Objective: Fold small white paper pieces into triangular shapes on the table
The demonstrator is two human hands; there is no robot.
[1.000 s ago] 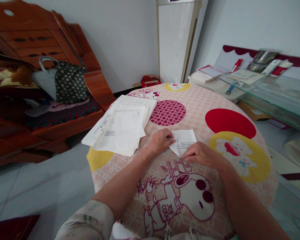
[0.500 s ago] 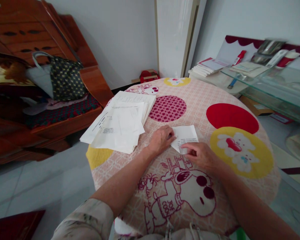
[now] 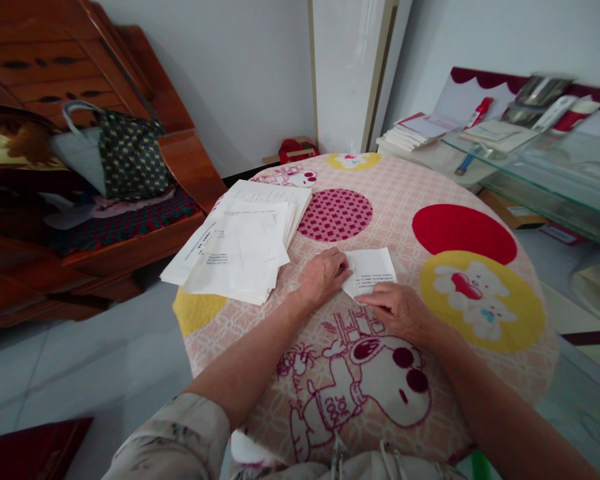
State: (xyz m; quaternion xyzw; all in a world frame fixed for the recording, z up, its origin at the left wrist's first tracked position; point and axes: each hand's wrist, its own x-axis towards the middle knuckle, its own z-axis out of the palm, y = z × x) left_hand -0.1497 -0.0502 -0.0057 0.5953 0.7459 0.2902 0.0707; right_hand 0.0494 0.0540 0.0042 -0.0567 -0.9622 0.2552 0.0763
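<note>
A small folded sheet of white paper [image 3: 371, 270] with printed lines lies on a round table [image 3: 480, 313] covered with a pink cartoon-print cloth. My left hand [image 3: 324, 277] presses down on the paper's left edge with curled fingers. From the near side, my right hand [image 3: 397, 308] lies over the paper's near edge, fingers closed together and pressing the fold flat. Both forearms reach in from the bottom of the view.
A loose pile of white printed sheets [image 3: 240, 243] lies on the table's left part. A wooden bench [image 3: 145, 240] with a patterned bag [image 3: 127, 157] stands to the left. At the right is a glass shelf [image 3: 555, 173] with books, a red marker and a metal bowl.
My right hand's fingers, lifted half a second ago, now lie flat on the paper's near edge. My left hand has stayed on the left edge. The camera tilted slightly.
</note>
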